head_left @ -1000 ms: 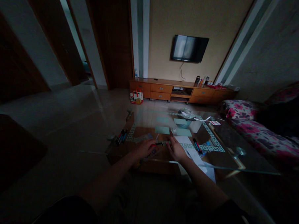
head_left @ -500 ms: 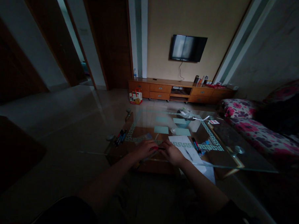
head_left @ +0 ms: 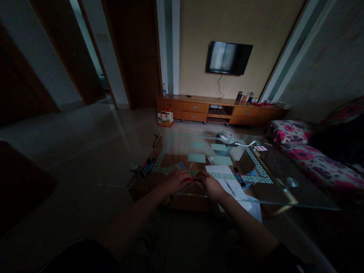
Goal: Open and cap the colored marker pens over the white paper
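Over the near edge of the glass table [head_left: 175, 150], my two hands meet at a slim red pen [head_left: 188, 179] with a dark end. My left hand [head_left: 176, 181] is closed on its red part. Fingers of my right hand [head_left: 210, 186] are closed round the dark end. The fingers cover much of the pen, and the dim light hides its detail. White paper sheets [head_left: 219, 170] lie beside my right hand, with a single pen [head_left: 230, 188] on them. Several dark, red and blue pens [head_left: 146, 168] lie left of my left hand, and more pens [head_left: 239, 177] lie right of the paper.
A clear plastic bag [head_left: 226, 137] sits at the table's far side, near a red-and-white card [head_left: 260, 148]. To the right stands a flowered sofa [head_left: 307, 158]. Beyond the table are a low wooden cabinet [head_left: 195, 107], a paper bag [head_left: 165, 117] and a wall television [head_left: 229, 58].
My hands stay almost in place, holding the same pen. The left hand's grip on the red part has shifted slightly, and more of the dark end shows between the hands.
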A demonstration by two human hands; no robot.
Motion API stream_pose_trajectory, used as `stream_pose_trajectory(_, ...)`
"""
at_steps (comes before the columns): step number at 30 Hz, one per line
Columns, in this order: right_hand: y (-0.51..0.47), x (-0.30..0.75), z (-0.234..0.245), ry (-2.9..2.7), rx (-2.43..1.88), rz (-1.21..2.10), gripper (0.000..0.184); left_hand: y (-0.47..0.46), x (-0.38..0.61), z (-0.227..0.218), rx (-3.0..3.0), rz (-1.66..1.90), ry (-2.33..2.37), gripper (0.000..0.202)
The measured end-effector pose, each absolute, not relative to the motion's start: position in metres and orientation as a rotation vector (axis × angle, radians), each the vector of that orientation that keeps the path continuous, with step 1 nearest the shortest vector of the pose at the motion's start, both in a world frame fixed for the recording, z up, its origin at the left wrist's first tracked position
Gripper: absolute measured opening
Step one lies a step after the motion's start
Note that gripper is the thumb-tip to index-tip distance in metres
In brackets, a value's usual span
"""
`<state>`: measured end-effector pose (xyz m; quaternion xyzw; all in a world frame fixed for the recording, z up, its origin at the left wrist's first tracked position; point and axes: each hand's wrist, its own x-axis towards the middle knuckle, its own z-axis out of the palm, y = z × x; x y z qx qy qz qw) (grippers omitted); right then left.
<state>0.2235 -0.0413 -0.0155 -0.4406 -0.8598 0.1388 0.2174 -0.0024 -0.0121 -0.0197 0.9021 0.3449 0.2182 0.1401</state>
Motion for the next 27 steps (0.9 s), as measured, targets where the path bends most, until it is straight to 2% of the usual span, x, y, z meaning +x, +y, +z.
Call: stream_pose_trajectory(27,-0.0385,0.2289,-0.0139,-2.382,-1.224,0.406,0.027,-0.0084,-0.0044,-0.0179,2.624,0.552,0.982,0.024)
